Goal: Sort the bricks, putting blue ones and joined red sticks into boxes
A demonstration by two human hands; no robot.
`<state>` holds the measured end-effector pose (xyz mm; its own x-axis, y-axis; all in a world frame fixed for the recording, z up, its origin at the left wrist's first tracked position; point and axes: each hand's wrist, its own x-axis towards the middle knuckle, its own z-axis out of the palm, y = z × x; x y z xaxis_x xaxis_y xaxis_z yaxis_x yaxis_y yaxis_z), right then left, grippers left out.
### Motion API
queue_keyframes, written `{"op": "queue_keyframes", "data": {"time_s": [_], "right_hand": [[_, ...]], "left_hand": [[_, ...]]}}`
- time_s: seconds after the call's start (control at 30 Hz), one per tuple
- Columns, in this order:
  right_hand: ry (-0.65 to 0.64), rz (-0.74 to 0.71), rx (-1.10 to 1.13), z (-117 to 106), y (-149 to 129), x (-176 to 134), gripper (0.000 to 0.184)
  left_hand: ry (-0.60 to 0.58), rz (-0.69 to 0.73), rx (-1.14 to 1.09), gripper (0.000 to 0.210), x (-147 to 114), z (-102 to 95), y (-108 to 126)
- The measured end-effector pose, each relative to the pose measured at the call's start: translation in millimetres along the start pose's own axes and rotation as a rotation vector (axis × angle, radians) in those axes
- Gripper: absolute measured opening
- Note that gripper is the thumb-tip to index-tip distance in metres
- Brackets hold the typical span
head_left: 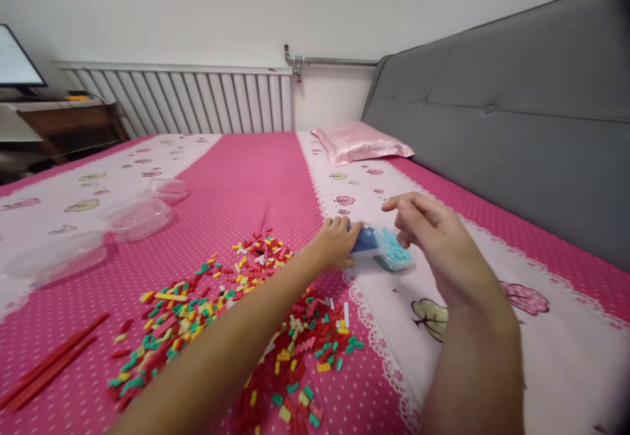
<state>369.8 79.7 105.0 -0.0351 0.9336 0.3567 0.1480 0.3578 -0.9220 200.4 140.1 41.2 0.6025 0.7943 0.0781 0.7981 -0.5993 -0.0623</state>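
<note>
a wide bed (256, 172) covered in a pink dotted sheet with pale flowered bands fills most of the view, and a grey padded headboard (516, 126) runs along its right side. behind the bed a white ribbed radiator (197, 100) stands against the wall, with a wooden desk (69, 126) at the far left. a shiny pink pillow (359, 141) lies at the far end of the bed, next to the headboard. a broad scatter of small bricks (207, 310) in red, yellow, green and white lies on the sheet under and beside the left forearm. three clear plastic tubs (138, 217) sit well apart from the bricks on the left of the bed, and some red sticks (54, 363) lie near the lower left corner. the left hand (335, 243) reaches across the bricks, its fingers curled onto the near end of a small box of blue pieces (381, 246), which rests on the pale band of the sheet. the right hand (433, 231) is just beside the box's far end, its fingers loosely bent with the fingertips close together; i cannot tell whether they pinch anything.
</note>
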Motion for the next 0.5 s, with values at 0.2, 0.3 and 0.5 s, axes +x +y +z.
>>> {"op": "queue_keyframes", "data": {"time_s": [0.2,0.3,0.5], "right_hand": [[-0.011,0.001,-0.107,8.5,10.9,5.9,0.028],[-0.015,-0.015,-0.147,14.0,9.0,4.7,0.028],[-0.077,-0.042,-0.232,27.3,15.8,4.0,0.028]], "left_hand": [[-0.082,0.008,-0.029,0.099,12.6,41.4,-5.5],[-0.104,0.004,-0.044,0.121,9.7,23.9,-10.2],[-0.011,-0.076,-0.165,0.103,-48.7,-20.6,-53.5]]}}
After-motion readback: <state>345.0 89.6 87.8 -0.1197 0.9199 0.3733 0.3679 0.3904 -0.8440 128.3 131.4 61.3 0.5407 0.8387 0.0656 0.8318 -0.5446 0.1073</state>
